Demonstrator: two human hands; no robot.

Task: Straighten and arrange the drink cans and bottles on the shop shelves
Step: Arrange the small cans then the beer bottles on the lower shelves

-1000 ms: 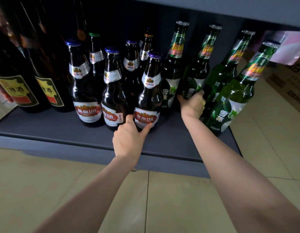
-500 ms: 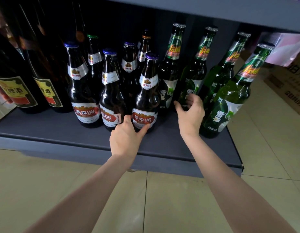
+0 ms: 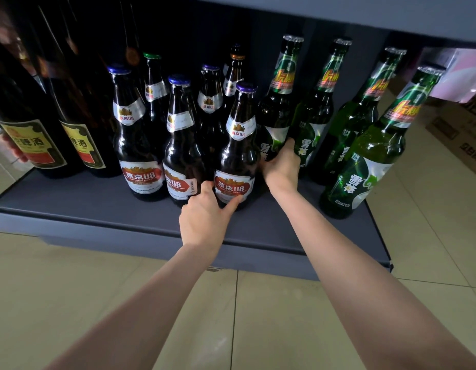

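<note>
Several brown beer bottles with red-and-white labels stand on the low grey shelf (image 3: 103,204). My left hand (image 3: 205,217) grips the base of the front right brown bottle (image 3: 238,150), thumb on its right side. To its right stand several green bottles. My right hand (image 3: 282,166) holds the lower part of the leftmost green bottle (image 3: 278,113), thumb up between it and the second green bottle (image 3: 315,113). Another green bottle (image 3: 354,124) stands further right, and the front green bottle (image 3: 370,161) is near the shelf's right end.
Two big dark bottles with yellow labels (image 3: 82,142) stand at the shelf's left. An upper shelf (image 3: 391,17) overhangs the bottle tops. Cardboard boxes (image 3: 464,134) sit on the tiled floor (image 3: 258,316) to the right.
My right hand let go of the second green bottle, moved left and took hold of the leftmost green bottle. My left hand stayed on the brown bottle's base.
</note>
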